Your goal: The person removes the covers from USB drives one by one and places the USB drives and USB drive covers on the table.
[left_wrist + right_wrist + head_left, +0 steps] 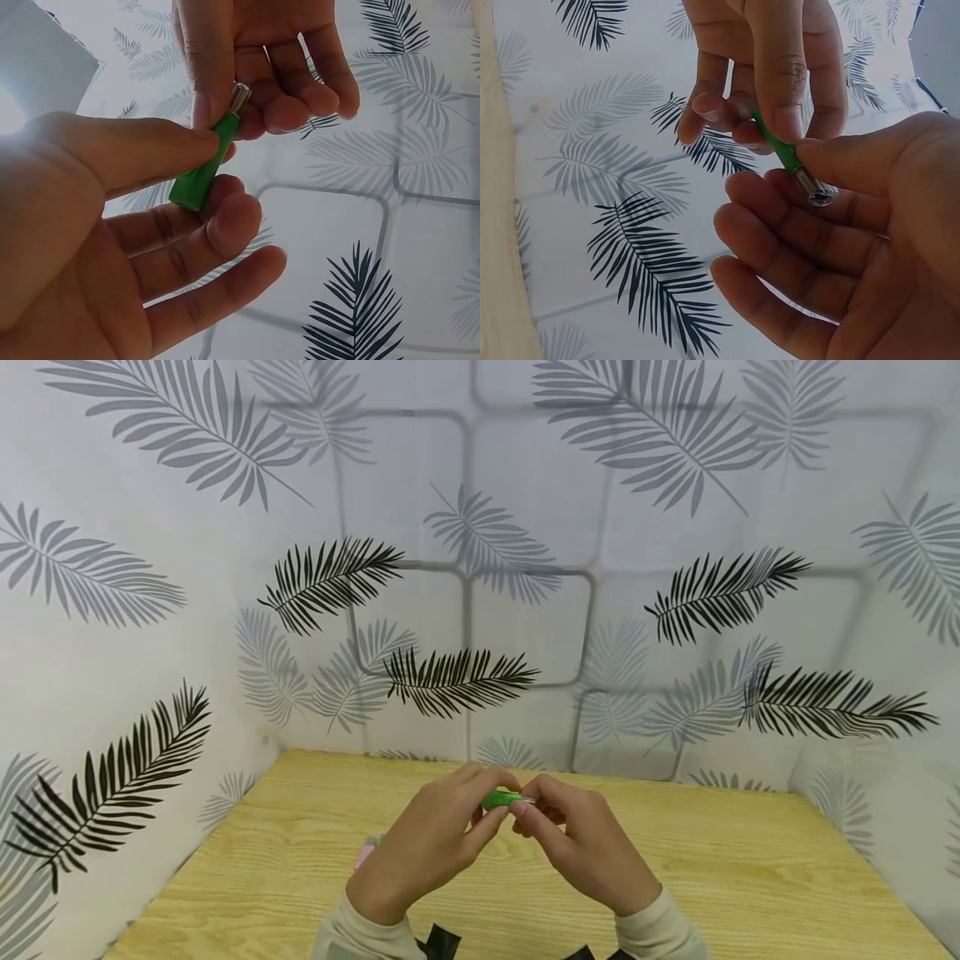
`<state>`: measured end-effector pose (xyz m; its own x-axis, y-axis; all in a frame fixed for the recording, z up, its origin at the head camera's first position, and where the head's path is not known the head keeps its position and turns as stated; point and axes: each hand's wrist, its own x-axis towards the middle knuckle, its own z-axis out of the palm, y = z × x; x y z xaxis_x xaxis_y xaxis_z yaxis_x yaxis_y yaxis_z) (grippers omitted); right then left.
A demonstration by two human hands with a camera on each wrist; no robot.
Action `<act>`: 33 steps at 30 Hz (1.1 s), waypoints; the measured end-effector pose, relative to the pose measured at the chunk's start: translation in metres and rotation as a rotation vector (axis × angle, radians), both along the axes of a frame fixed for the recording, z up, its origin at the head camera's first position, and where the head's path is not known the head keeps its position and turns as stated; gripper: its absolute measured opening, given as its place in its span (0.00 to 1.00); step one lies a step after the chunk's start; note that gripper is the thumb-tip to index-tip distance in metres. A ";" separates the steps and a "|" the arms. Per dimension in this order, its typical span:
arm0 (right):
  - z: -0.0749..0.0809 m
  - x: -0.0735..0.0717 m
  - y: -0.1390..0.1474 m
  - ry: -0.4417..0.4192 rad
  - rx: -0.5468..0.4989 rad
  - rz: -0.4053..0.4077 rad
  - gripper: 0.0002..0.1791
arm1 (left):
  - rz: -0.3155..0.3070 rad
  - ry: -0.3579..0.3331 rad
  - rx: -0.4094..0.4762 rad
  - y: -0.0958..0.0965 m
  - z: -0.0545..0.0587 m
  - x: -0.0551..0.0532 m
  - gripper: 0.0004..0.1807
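A small green nail clipper (501, 799) with a shiny metal end is held between both hands above the table. My left hand (447, 827) pinches its green body between thumb and fingers; the left wrist view shows the thumb lying along the nail clipper (201, 176). From the other side, my right hand (587, 839) pinches near the metal end with thumb and index finger. The metal end of the nail clipper (810, 184) points toward the right palm in the right wrist view. The other right fingers are loosely bent and hold nothing.
A pale wood-grain table (757, 868) spreads below the hands. A pink and greenish thing (365, 852) lies on it, partly hidden behind the left wrist. A leaf-patterned curtain (525, 510) stands at the back and sides. Black straps (442, 941) show near the sleeves.
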<state>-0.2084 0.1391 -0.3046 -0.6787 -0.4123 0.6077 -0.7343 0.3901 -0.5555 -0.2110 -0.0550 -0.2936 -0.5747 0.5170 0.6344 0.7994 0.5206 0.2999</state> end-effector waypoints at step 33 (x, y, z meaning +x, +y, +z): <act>-0.003 -0.007 0.000 0.187 -0.093 -0.041 0.15 | -0.084 0.120 0.102 0.010 0.000 -0.001 0.10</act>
